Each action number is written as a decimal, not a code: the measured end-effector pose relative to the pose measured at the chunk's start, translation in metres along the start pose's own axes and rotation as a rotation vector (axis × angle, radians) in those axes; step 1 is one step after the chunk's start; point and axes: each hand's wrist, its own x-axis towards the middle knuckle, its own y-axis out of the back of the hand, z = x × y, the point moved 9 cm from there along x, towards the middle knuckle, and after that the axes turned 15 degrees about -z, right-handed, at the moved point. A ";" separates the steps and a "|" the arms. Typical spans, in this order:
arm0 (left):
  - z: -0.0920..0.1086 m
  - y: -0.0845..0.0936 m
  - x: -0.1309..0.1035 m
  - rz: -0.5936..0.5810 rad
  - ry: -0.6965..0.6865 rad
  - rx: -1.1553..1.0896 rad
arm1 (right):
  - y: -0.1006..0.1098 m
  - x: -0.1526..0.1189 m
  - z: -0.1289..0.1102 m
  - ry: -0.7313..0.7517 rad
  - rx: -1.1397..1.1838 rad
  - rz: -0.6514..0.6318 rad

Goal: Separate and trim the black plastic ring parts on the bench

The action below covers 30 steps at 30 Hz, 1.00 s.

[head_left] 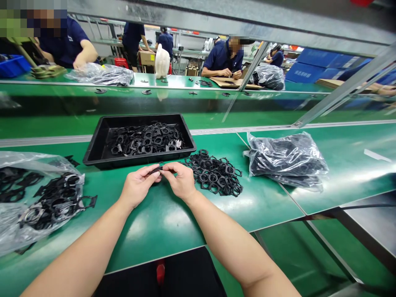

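Factory workshop, green workbenches (173,222), navy-shirted workers (218,57)

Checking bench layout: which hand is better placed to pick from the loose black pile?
Probably the right hand: it is beside the loose black pile. The left hand is farther off; both hold a small black part.

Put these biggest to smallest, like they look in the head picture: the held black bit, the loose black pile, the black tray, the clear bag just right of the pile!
1. Black tray
2. Clear bag
3. Loose black pile
4. Held black bit, partly hidden
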 end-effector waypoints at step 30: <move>-0.002 -0.004 -0.001 0.011 -0.017 -0.179 | 0.004 -0.002 -0.007 0.065 0.106 0.044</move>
